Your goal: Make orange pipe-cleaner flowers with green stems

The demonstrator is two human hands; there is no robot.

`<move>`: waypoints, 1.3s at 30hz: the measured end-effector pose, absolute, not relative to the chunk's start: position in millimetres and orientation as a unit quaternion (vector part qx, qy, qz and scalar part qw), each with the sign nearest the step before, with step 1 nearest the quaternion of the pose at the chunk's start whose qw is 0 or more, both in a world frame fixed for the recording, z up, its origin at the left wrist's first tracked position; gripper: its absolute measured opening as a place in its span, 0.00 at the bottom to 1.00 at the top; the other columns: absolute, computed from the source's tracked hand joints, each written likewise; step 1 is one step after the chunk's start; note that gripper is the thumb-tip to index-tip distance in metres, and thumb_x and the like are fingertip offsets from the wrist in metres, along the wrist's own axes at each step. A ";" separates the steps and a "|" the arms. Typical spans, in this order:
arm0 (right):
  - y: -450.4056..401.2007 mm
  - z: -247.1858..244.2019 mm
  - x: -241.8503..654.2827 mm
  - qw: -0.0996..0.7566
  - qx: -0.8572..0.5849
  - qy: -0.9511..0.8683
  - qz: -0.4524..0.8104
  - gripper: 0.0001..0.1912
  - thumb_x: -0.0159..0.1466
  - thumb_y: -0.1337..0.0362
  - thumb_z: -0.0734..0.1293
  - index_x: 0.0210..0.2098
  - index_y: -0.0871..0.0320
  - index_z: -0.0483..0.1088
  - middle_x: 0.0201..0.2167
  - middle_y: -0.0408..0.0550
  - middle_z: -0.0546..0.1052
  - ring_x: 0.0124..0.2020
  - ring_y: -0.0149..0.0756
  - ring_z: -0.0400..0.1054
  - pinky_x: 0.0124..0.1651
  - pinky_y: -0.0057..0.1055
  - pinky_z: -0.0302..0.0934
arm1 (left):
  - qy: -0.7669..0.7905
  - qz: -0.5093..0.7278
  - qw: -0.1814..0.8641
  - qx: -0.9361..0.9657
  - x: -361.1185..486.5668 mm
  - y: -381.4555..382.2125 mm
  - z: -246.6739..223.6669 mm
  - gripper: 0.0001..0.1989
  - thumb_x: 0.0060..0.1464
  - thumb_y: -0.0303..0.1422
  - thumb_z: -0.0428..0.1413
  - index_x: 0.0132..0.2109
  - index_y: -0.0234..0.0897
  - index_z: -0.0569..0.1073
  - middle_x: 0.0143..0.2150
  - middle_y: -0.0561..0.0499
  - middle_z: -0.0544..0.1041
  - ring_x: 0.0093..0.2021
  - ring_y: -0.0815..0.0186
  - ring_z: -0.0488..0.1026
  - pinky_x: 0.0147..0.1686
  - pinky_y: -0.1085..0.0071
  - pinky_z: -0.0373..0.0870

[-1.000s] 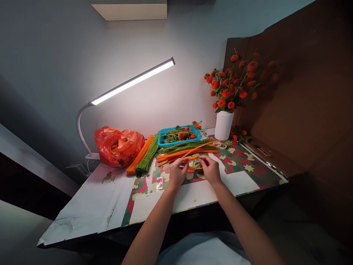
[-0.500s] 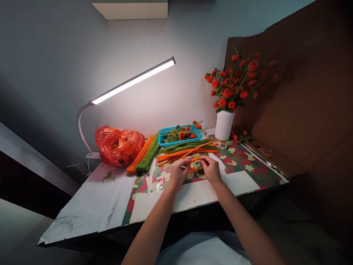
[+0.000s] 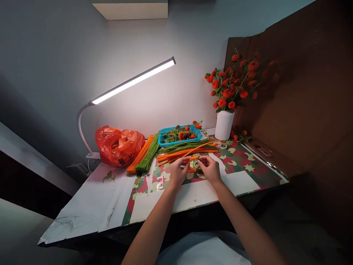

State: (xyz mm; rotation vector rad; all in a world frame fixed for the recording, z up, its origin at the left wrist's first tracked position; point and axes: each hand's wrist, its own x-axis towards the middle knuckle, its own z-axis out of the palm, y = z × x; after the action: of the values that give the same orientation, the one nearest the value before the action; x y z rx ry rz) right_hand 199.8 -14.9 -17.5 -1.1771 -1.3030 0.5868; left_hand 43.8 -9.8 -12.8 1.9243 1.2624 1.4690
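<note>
Chenille [image 3: 194, 158], pinched in left hand [image 3: 178, 173], right hand [image 3: 210, 170] beside it (closure unclear), seems light, pliable, best held at that pinch.

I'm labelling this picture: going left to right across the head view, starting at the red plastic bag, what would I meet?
Red plastic bag, bundle of green stems, left hand, orange piece, right hand, white ribbed vase.

Over the middle of the patterned worktop [image 3: 82, 208], the bare left hand [image 3: 178, 173] and bare right hand [image 3: 210, 170] pinch a short, fuzzy orange piece [image 3: 193, 158]. Along the back edge stand a crumpled red plastic bag [image 3: 121, 143], a rectangular blue plastic basket [image 3: 166, 144] and, nearer the right back corner, a ribbed white vase [image 3: 223, 127].
</note>
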 end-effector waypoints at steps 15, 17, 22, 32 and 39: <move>-12.7 -18.7 203.7 0.595 -0.502 -0.578 0.245 0.10 0.54 0.60 0.64 0.27 0.58 0.74 0.25 0.49 0.78 0.26 0.39 0.72 0.31 0.34 0.67 | 0.424 0.510 0.194 0.722 43.3 -13.2 -8.0 0.09 0.51 0.28 0.54 0.38 0.39 0.78 0.37 0.48 0.80 0.34 0.65 0.76 0.28 0.73 0.74; -13.3 -18.2 203.8 0.592 -0.503 -0.582 0.239 0.10 0.54 0.60 0.63 0.27 0.58 0.74 0.26 0.50 0.78 0.27 0.40 0.72 0.31 0.35 0.68 | 0.421 0.509 0.200 0.723 44.0 -13.7 -8.3 0.09 0.51 0.28 0.55 0.38 0.40 0.78 0.37 0.48 0.80 0.35 0.65 0.76 0.28 0.73 0.74; -12.9 -18.0 202.8 0.601 -0.511 -0.552 0.272 0.12 0.54 0.57 0.66 0.29 0.59 0.73 0.25 0.50 0.78 0.26 0.40 0.72 0.29 0.35 0.68 | 0.426 0.538 0.270 0.675 45.3 -13.6 -7.0 0.11 0.50 0.33 0.58 0.42 0.37 0.77 0.39 0.46 0.80 0.32 0.65 0.77 0.27 0.72 0.75; -9.1 -20.4 201.5 0.647 -0.494 -0.496 0.302 0.18 0.51 0.50 0.69 0.29 0.59 0.71 0.25 0.50 0.77 0.24 0.38 0.72 0.27 0.34 0.70 | 0.459 0.561 0.377 0.576 40.6 -7.3 -8.1 0.14 0.46 0.41 0.59 0.33 0.33 0.78 0.26 0.49 0.78 0.25 0.65 0.75 0.25 0.72 0.74; -17.7 -12.1 200.4 0.634 -0.496 -0.529 0.268 0.14 0.56 0.54 0.66 0.32 0.58 0.71 0.25 0.48 0.75 0.25 0.38 0.70 0.28 0.34 0.67 | 0.469 0.547 0.352 0.597 37.2 -3.6 -12.5 0.14 0.48 0.42 0.57 0.30 0.34 0.75 0.26 0.49 0.77 0.25 0.66 0.74 0.25 0.72 0.72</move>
State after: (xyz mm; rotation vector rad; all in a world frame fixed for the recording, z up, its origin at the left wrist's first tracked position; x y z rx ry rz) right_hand 200.4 -17.7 -12.1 -1.1328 -1.2102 0.6118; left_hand 37.2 -3.6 -12.5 1.5455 1.2142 1.4154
